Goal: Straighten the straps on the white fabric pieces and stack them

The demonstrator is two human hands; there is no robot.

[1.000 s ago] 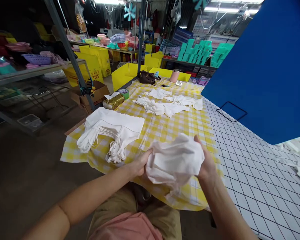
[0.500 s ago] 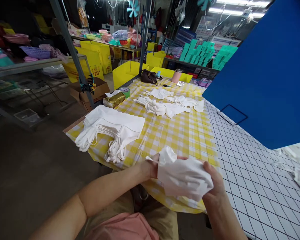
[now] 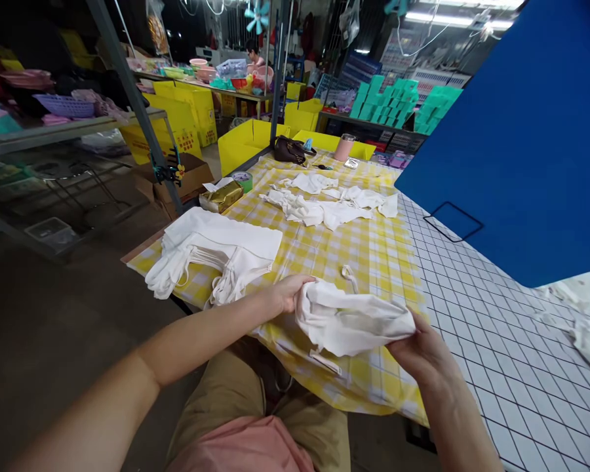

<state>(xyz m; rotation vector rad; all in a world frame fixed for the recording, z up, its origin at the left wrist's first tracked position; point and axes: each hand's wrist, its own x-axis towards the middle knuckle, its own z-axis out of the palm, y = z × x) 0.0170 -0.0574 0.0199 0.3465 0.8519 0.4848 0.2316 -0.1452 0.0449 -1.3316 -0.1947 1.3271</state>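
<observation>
Presently, the left hand [image 3: 291, 294] and right hand [image 3: 423, 349] are pinching the white cloth [image 3: 351, 322] at opposite ends, its length running left to right.

A dark brown handbag [image 3: 288, 151] is lying near a pink cylindrical container [image 3: 344, 148]; a round green tape roll [image 3: 247, 185] is sitting beside a shiny gold packet [image 3: 225, 197]. Beyond, turquoise block-shaped items [image 3: 384, 103] are standing in stacks.
</observation>
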